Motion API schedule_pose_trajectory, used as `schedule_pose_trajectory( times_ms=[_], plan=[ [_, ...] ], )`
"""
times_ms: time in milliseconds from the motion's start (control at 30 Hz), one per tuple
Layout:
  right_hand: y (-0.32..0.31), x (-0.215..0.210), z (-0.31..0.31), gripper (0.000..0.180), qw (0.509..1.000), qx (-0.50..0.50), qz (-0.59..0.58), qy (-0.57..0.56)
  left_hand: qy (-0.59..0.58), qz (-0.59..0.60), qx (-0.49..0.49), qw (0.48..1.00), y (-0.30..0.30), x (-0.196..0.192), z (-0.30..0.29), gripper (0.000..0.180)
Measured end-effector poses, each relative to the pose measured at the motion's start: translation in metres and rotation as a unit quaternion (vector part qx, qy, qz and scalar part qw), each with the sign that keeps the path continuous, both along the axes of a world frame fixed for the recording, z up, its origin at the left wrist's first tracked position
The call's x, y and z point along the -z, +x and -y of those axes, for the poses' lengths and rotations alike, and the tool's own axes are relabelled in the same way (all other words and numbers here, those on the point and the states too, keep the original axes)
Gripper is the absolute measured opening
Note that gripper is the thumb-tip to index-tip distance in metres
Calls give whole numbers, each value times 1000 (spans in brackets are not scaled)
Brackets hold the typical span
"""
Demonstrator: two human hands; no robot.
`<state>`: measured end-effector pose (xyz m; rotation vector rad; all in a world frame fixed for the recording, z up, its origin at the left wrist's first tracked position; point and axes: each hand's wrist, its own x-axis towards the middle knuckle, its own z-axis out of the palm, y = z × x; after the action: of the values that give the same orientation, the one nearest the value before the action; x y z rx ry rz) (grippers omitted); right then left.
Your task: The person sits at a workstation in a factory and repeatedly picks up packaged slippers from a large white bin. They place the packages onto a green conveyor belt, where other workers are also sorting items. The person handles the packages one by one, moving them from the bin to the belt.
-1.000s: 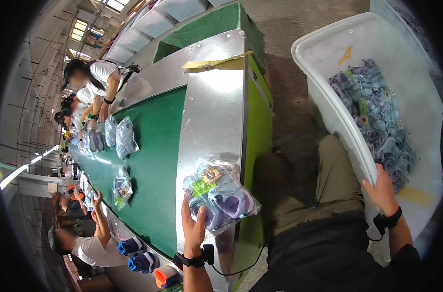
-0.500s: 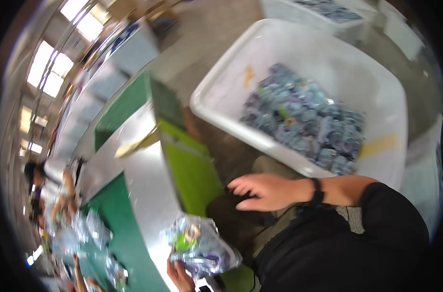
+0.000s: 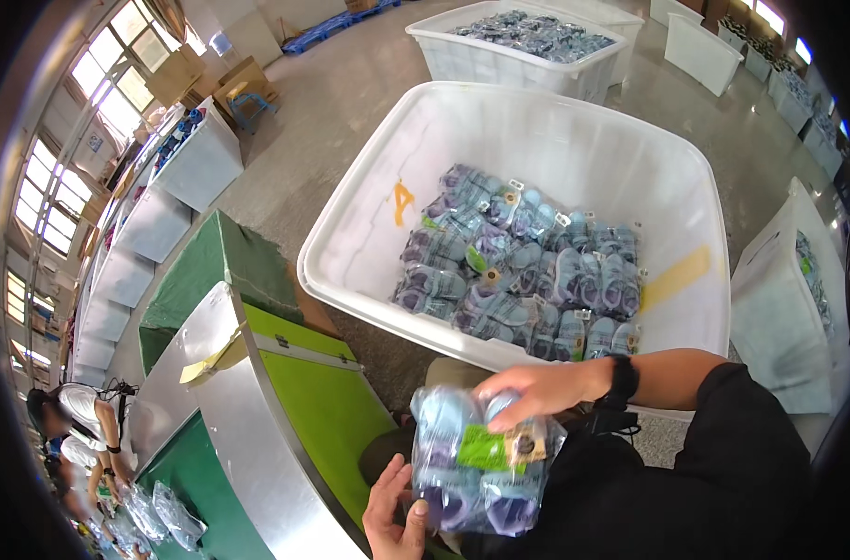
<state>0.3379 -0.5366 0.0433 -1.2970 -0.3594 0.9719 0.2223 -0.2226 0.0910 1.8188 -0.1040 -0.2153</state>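
I have a clear bag of shoes [image 3: 443, 425] at the bottom middle of the frame. The shoes in it are light blue and purple. A bright green label [image 3: 481, 450] and a tan tag [image 3: 529, 445] show on its front. My right hand [image 3: 546, 387] holds the bag by its top right part, with the fingers closed on it. My left hand [image 3: 394, 513] is at the bag's lower left side. Its fingers and thumb are apart, and I cannot tell if the thumb touches the bag.

Above my hands, in the middle of the frame, is a big white bin [image 3: 350, 247]. Lots of shoe bags [image 3: 527, 266] like mine lie in it. At the lower left I see a silver and green counter [image 3: 243, 411]. Two clear bags [image 3: 175, 515] lie on its green part, near a person in white [image 3: 87, 409].
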Motion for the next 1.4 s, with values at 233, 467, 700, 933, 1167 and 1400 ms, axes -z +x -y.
schedule_pose_trajectory(
  times_ms=[233, 467, 700, 933, 1167, 1400],
  plan=[
    [41, -1, 109, 37, 946, 316, -71, 35, 31, -3, -60, 998, 5, 17, -9, 41],
    [149, 50, 193, 33, 833, 544, -22, 95, 46, -57, -143, 987, -12, 24, -33, 41],
    [167, 105, 214, 35, 769, 633, -43, 73, 102, -49, -204, 972, -30, 29, -50, 38],
    [135, 135, 223, 35, 769, 625, -114, -78, 142, -96, -251, 953, -37, 43, -69, 37],
    [134, 154, 237, 40, 765, 624, -129, -89, 98, -82, -319, 939, -34, 36, -83, 34],
    [190, 171, 249, 47, 764, 635, -114, 20, 26, -136, -410, 901, -26, 43, -99, 27]
  ],
)
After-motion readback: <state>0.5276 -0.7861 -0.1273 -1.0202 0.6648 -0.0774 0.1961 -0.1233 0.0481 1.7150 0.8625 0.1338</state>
